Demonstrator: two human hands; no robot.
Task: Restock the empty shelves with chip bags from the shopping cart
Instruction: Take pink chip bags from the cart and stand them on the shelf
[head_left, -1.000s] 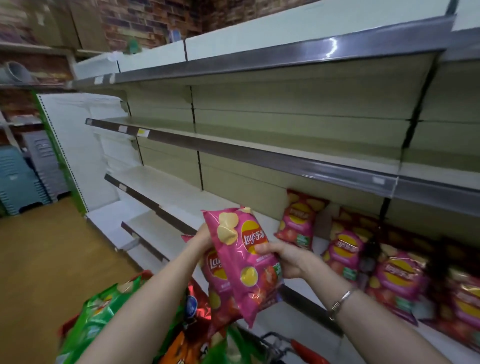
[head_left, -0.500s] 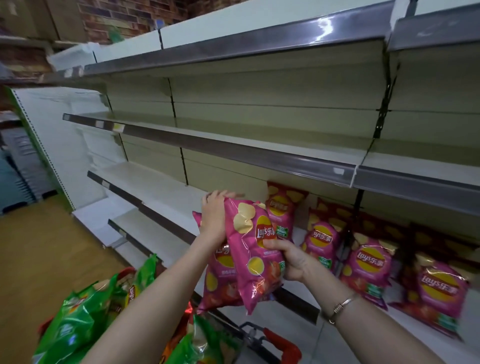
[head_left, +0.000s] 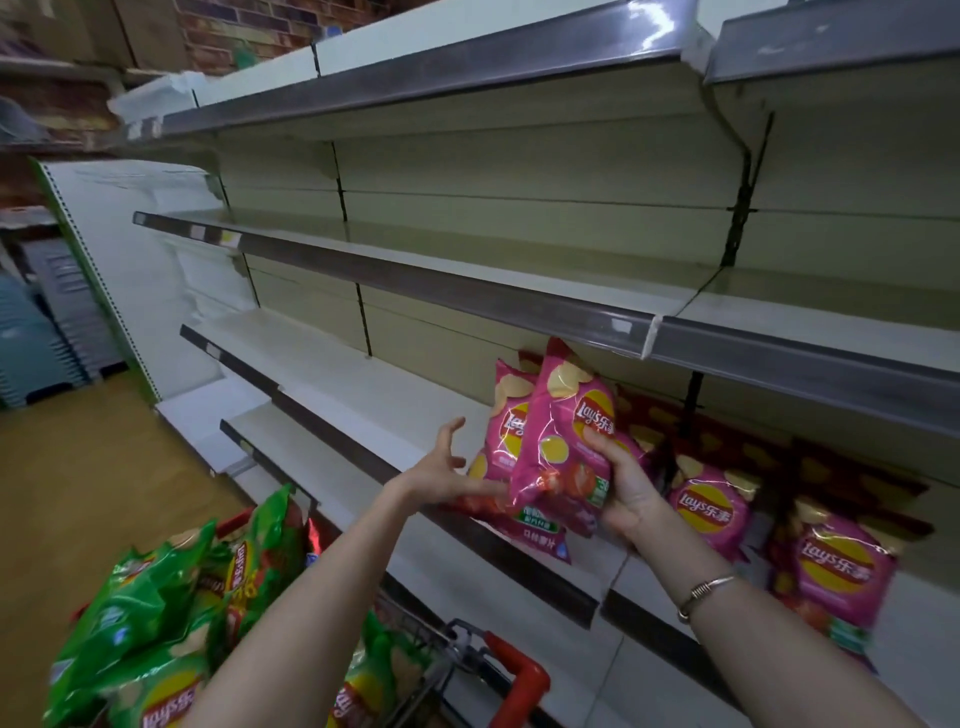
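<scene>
Nearest, green foil chip bags (head_left: 145, 613), some marked Lay's, are piled in the red-handled wire shopping cart (head_left: 519, 675), parked close for easy reach. Above it, the left hand (head_left: 441, 467) is spread with nothing gripped, while a glossy pink chip bag (head_left: 569, 441) marked "Lay's 乐事" is gripped upright by the curled fingers of the right hand (head_left: 628, 493) over the white metal shelf (head_left: 363, 410), probably to be stood label-forward, with a second pink bag (head_left: 506, 415) just behind. Farther, similar pink bags (head_left: 711, 514) are stood on this shelf, and the upper beige shelves (head_left: 467, 260) are bare.
</scene>
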